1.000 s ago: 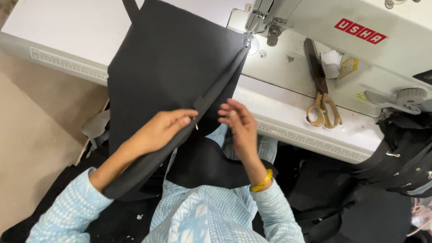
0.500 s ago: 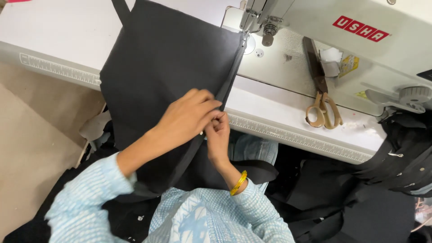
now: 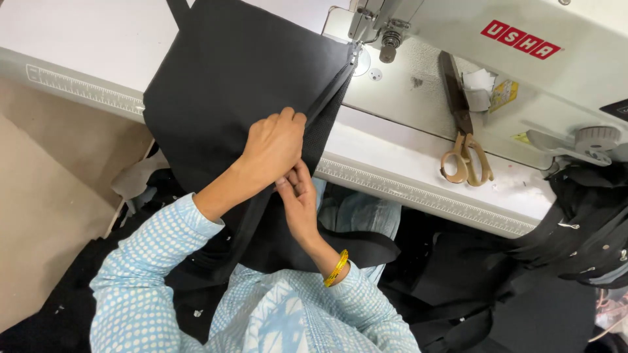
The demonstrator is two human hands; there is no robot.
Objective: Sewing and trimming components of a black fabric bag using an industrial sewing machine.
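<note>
Both hands pinch a black cloth [image 3: 229, 85] on a white table [image 3: 72, 46]: left hand [image 3: 275, 147] above right hand [image 3: 299, 196], scissors [image 3: 463, 140] nearby.

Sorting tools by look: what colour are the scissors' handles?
Tan, almost gold handles on the scissors, with dark blades; the head view shows them.

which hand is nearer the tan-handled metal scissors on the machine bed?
Right. The right hand pinches the black fabric panel at the table edge, lower left of the tan-handled metal scissors. The left hand lies on the fabric, slightly farther left.
</note>
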